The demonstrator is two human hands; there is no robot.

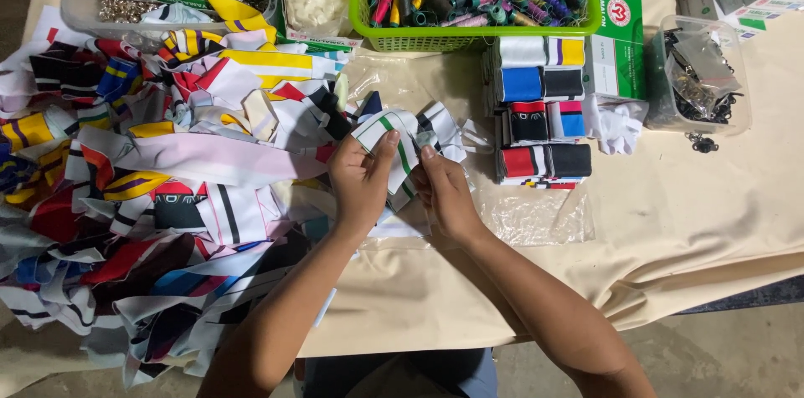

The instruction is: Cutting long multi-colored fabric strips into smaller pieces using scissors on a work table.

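Note:
Both my hands hold one white fabric strip with a green stripe (394,134) over the table's middle. My left hand (360,180) pinches its left part with the thumb on top. My right hand (444,189) grips its right part, fingers curled under. A big heap of mixed coloured fabric strips (159,172) lies to the left of my hands. Neatly folded and stacked strips (540,109) in white, blue, black, red and yellow sit just right of my hands.
A green basket (477,36) of thread spools stands at the back. A clear plastic box (699,84) of small dark metal parts is at the right. A clear bag (536,218) lies on the cream cloth (695,214). Green-and-white boxes line the back edge.

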